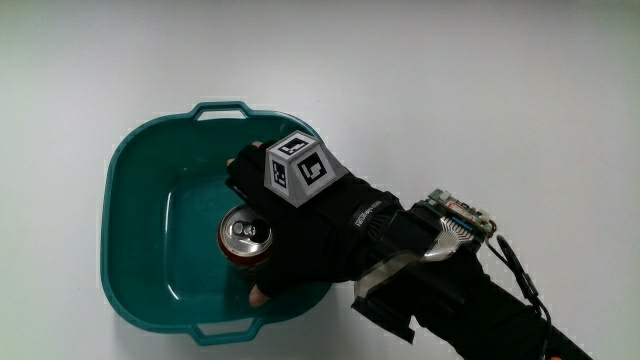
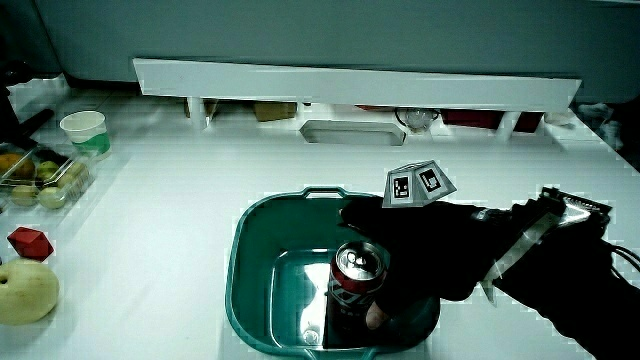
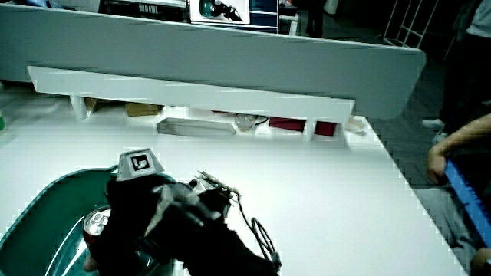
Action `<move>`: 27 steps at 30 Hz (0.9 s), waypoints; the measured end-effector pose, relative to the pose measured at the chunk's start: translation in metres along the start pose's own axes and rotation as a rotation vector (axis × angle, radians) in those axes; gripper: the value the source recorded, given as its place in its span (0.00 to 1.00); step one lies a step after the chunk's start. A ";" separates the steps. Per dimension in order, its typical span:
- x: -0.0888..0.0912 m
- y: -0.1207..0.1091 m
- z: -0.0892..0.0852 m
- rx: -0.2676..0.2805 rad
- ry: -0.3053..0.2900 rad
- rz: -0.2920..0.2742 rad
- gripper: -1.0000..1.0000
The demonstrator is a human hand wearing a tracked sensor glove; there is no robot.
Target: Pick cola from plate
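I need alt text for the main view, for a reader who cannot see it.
A black-gloved hand closes its grip around an upright red cola can standing inside a teal plastic tub on a white table. A patterned cube sits on the back of the hand.

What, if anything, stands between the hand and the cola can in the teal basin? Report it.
Nothing visible does. The hand is already in the teal basin, its fingers wrapped around the upright cola can. The space above the can looks open in the main view.
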State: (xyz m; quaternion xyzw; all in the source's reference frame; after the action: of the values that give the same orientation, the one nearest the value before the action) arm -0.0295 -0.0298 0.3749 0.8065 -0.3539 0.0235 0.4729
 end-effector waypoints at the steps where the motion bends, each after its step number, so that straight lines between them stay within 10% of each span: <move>1: 0.000 0.000 0.000 -0.001 0.003 0.008 0.50; 27: 0.001 -0.002 0.005 0.128 0.050 0.079 0.92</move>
State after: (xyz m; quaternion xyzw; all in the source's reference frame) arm -0.0286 -0.0333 0.3710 0.8196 -0.3713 0.0851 0.4280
